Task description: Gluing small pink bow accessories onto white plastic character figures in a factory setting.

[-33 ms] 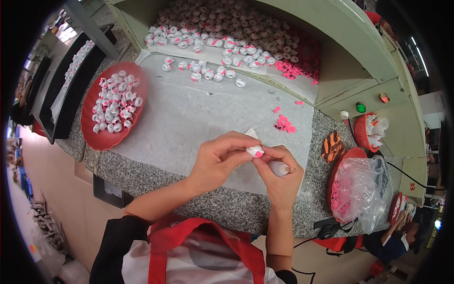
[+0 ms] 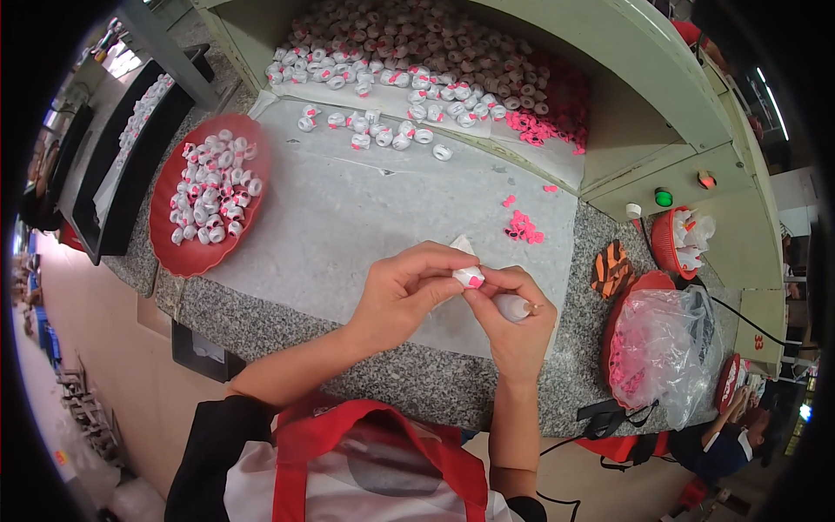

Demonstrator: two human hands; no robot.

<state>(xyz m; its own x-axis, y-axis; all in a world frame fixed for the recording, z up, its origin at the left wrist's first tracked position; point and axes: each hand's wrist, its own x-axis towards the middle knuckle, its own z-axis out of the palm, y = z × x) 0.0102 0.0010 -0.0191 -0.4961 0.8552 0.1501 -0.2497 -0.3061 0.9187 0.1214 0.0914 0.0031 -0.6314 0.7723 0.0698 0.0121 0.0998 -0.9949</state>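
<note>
Over the near part of the paper-covered worktop, my left hand (image 2: 403, 291) pinches a small white molded piece (image 2: 468, 277) with a pink patch, perhaps a bow, on it. My right hand (image 2: 515, 335) touches the same piece with thumb and index fingertips. A small whitish squeeze bottle (image 2: 513, 308) with a thin tip is tucked in that hand, the tip pointing right. Just behind the fingers lies a bit of white material (image 2: 461, 245). Loose pink bow-shaped pieces (image 2: 524, 228) sit on the paper beyond my right hand.
A red dish (image 2: 161, 235) of white-and-pink pieces stands left. Many similar pieces (image 2: 383, 135) line the back, under a pale green shelf (image 2: 696, 100). Rightward are an orange-and-black striped item (image 2: 611, 269), a red basket (image 2: 665, 244) and a plastic bag (image 2: 665, 348). Another person (image 2: 731, 439) sits far right.
</note>
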